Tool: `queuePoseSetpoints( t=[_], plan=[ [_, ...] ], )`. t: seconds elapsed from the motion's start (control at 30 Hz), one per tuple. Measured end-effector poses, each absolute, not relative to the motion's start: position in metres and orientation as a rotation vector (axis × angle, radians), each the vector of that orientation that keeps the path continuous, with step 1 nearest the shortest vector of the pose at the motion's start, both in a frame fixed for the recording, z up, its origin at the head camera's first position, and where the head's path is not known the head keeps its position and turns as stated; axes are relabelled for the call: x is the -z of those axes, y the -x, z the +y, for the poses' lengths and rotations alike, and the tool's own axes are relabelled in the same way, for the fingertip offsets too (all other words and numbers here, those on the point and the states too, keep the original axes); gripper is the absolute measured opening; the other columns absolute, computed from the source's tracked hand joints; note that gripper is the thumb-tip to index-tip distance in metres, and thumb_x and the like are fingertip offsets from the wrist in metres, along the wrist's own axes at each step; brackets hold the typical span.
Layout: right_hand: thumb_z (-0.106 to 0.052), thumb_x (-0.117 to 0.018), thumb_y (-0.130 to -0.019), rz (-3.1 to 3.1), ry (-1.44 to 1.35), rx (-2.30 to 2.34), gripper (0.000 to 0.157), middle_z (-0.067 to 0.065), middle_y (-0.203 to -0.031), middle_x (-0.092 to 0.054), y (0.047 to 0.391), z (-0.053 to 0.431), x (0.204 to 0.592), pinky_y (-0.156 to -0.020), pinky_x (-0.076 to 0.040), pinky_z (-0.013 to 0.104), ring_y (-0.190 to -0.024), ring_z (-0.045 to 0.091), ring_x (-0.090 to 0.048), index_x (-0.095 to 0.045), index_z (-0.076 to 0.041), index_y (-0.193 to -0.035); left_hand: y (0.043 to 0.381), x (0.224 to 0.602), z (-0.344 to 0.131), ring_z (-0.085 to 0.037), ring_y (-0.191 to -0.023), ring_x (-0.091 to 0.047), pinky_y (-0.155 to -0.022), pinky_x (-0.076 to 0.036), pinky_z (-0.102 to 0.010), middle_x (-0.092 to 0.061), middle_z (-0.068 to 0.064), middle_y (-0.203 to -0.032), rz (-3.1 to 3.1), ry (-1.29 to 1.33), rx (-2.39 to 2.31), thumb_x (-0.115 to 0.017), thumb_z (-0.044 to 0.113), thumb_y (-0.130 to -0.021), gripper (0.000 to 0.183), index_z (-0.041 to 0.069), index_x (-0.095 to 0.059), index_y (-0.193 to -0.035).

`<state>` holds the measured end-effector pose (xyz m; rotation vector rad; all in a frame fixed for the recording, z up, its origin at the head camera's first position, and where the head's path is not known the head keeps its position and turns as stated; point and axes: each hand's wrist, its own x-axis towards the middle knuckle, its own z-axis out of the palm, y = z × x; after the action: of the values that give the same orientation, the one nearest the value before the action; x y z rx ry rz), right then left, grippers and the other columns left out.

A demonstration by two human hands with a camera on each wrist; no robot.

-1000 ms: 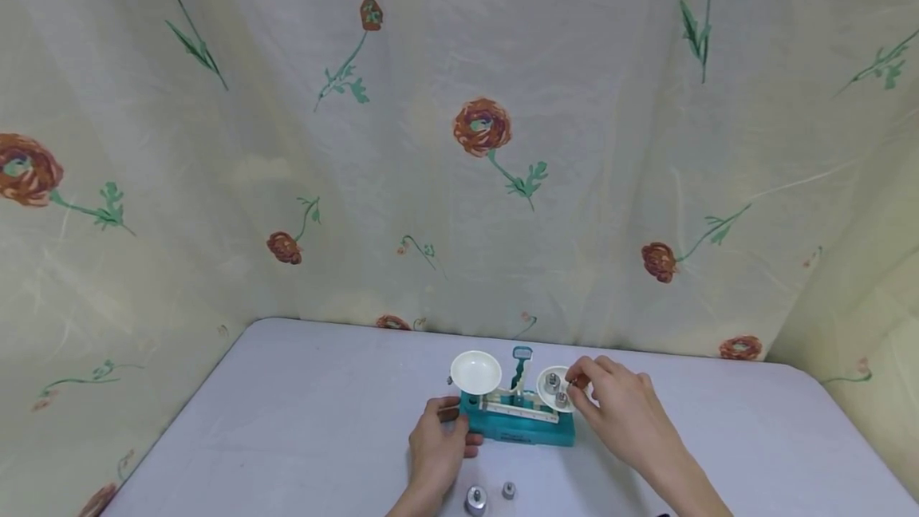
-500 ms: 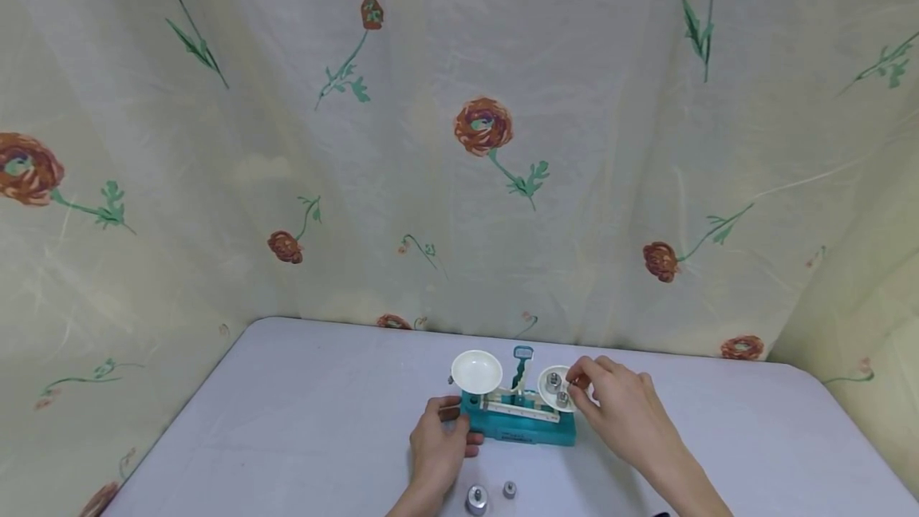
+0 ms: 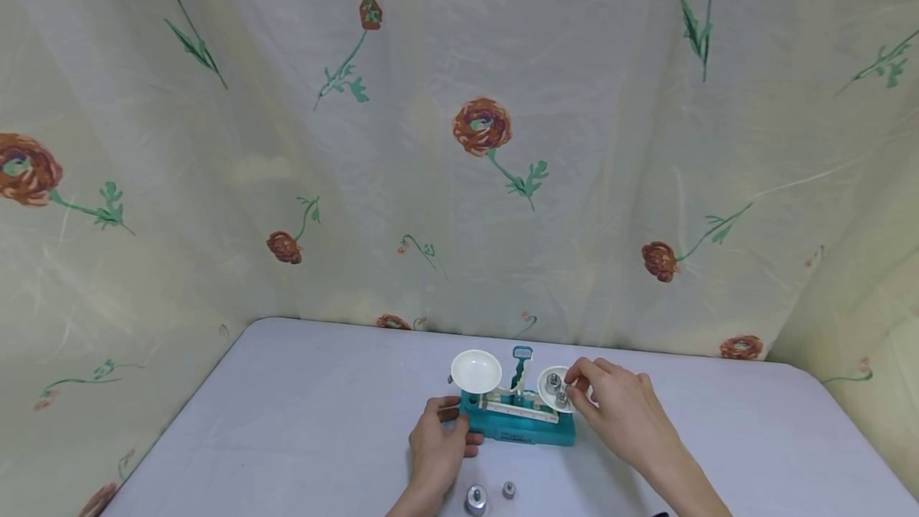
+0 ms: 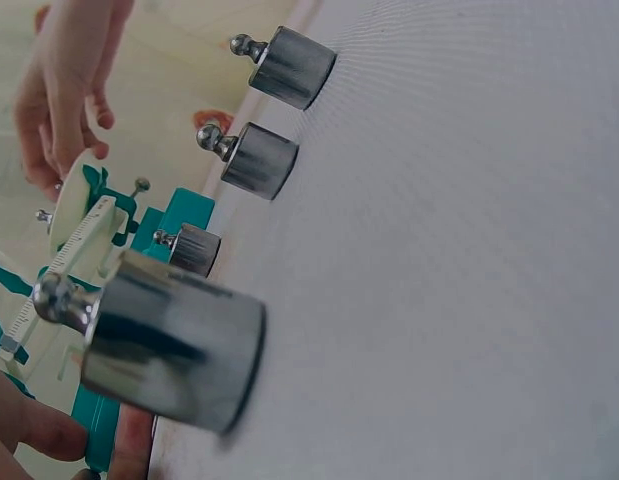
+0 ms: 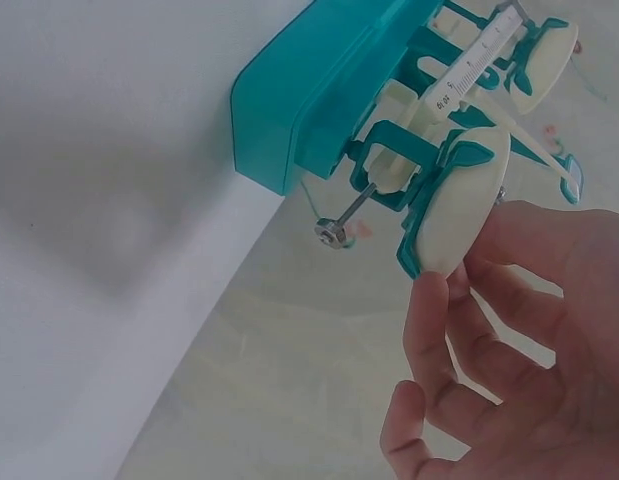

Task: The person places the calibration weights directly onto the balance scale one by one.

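A teal balance scale (image 3: 513, 425) with two white pans stands on the table. My left hand (image 3: 438, 445) grips the left end of its base, thumb in front and fingers round the side. At the right pan (image 3: 543, 394), my right hand (image 3: 621, 405) pinches a tiny metal weight between thumb and index finger, mostly hidden by the fingertips. Two metal weights sit in that pan, a larger one (image 3: 553, 381) and a smaller one (image 3: 562, 399). In the right wrist view, other fingers (image 5: 429, 310) reach under the pan's edge. The left pan (image 3: 476, 372) holds nothing.
A large knobbed weight (image 3: 476, 499) and a smaller weight (image 3: 509, 490) stand in front of the scale. Several weights line up in the left wrist view, the nearest weight (image 4: 174, 345) large. A flowered curtain (image 3: 560, 262) hangs behind the white table (image 3: 323, 405).
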<state>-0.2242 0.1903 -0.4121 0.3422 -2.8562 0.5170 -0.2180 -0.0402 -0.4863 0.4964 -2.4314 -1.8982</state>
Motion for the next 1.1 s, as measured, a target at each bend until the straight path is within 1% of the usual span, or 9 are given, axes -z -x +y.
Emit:
queuePoseSetpoints(
  t=[0.27,0.43,0.5,0.67,0.8,0.9,1.1],
  plan=[
    [-0.018,-0.079,-0.097,-2.86,-0.335,-0.5,0.008,-0.009,-0.084,-0.067,0.221,0.191,0.41,-0.073,-0.038,0.036,-0.076,0.009,-0.056,-0.075,-0.021,-0.103,0.218,0.487,-0.04,-0.009,-0.069,-0.073,-0.062,-0.065,-0.025,-0.07,-0.022,-0.123,-2.429,-0.494,1.906,-0.062,0.006,-0.104,0.035,0.0,-0.059,-0.138],
    [-0.02,-0.08,-0.097,-2.854,-0.343,-0.516,0.011,-0.008,-0.088,-0.069,0.217,0.192,0.405,-0.076,-0.043,0.037,-0.079,0.009,-0.057,-0.074,-0.02,-0.107,0.218,0.487,-0.04,-0.009,-0.07,-0.073,-0.062,-0.065,-0.025,-0.07,-0.021,-0.124,-2.435,-0.501,1.903,-0.062,0.006,-0.104,0.035,0.0,-0.059,-0.138],
    [-0.019,-0.08,-0.097,-2.853,-0.366,-0.564,0.012,-0.008,-0.09,-0.07,0.214,0.193,0.403,-0.077,-0.049,0.035,-0.082,0.009,-0.059,-0.075,-0.019,-0.108,0.218,0.487,-0.04,-0.009,-0.07,-0.073,-0.062,-0.065,-0.025,-0.07,-0.021,-0.124,-2.436,-0.499,1.9,-0.062,0.006,-0.104,0.035,0.0,-0.059,-0.138],
    [-0.021,-0.08,-0.098,-2.927,-0.412,-0.771,0.014,-0.008,-0.096,-0.071,0.208,0.189,0.395,-0.073,-0.057,0.021,-0.087,0.007,-0.06,-0.074,-0.02,-0.111,0.218,0.487,-0.041,-0.009,-0.07,-0.073,-0.062,-0.065,-0.025,-0.07,-0.021,-0.124,-2.427,-0.501,1.896,-0.062,0.007,-0.104,0.035,0.0,-0.059,-0.139],
    [-0.025,-0.08,-0.099,-2.979,-0.421,-0.834,0.013,-0.01,-0.094,-0.07,0.205,0.186,0.391,-0.071,-0.056,0.019,-0.086,0.006,-0.06,-0.075,-0.022,-0.111,0.219,0.487,-0.041,-0.009,-0.07,-0.073,-0.062,-0.065,-0.025,-0.07,-0.021,-0.125,-2.43,-0.508,1.895,-0.061,0.007,-0.105,0.035,0.0,-0.059,-0.139],
    [-0.025,-0.079,-0.099,-2.982,-0.447,-0.849,0.011,-0.012,-0.092,-0.07,0.203,0.185,0.39,-0.069,-0.055,0.017,-0.084,0.005,-0.06,-0.075,-0.023,-0.109,0.219,0.487,-0.041,-0.009,-0.07,-0.073,-0.062,-0.064,-0.025,-0.07,-0.021,-0.125,-2.437,-0.512,1.895,-0.061,0.007,-0.105,0.035,0.0,-0.059,-0.139],
    [-0.025,-0.08,-0.098,-2.989,-0.462,-0.865,0.012,-0.013,-0.092,-0.07,0.201,0.183,0.39,-0.069,-0.056,0.018,-0.083,0.005,-0.059,-0.075,-0.023,-0.109,0.218,0.487,-0.04,-0.009,-0.069,-0.072,-0.062,-0.064,-0.025,-0.07,-0.021,-0.124,-2.434,-0.513,1.898,-0.062,0.006,-0.104,0.035,0.0,-0.059,-0.139]
  ],
)
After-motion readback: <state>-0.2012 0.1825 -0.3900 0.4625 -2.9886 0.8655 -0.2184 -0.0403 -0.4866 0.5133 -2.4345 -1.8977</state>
